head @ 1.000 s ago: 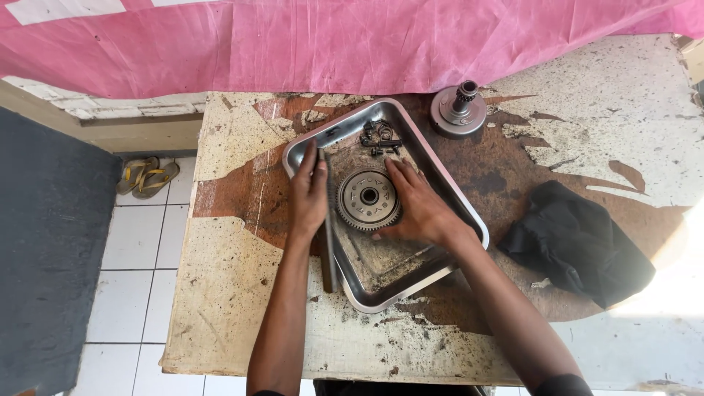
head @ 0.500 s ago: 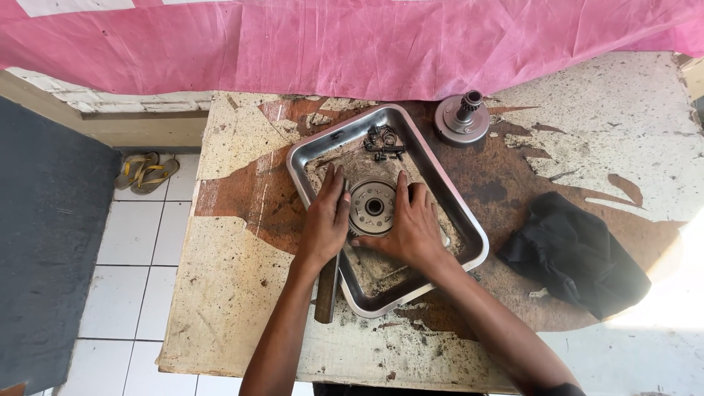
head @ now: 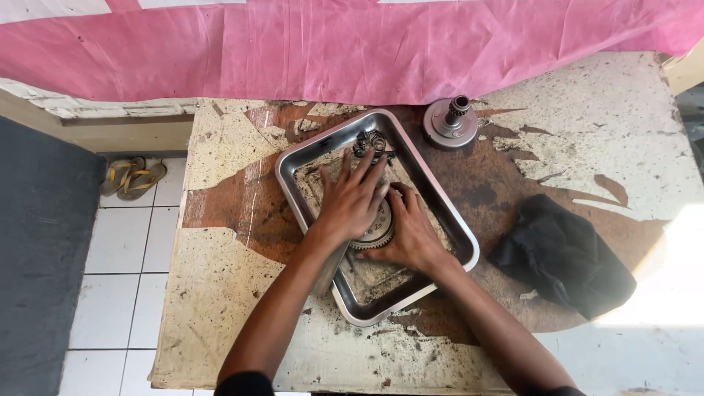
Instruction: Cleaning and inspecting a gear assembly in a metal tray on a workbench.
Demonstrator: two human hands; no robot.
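Both hands down in the metal tray (head: 447, 220), on the toothed gear wheel (head: 375, 233) lying flat near its middle. Left hand (head: 352, 202) spread palm-down over the top of the gear, fingers fanned toward the far end, hiding most of it. Right hand (head: 411, 235) cupped against the gear's right edge, fingers curled round the rim; hard to tell whether gripping or only bracing, since the left hand covers the contact. Small dark part (head: 370, 143) at the tray's far end, apart from the hands. Round hub with a shaft (head: 449, 126) just outside the tray on the worn table (head: 220, 293); black rag (head: 565, 257) well to the right. Probably the step of pressing or steadying the gear in place. Next move calls for even downward pressure and a firm hold on the rim, against slipping on the greasy tray floor.
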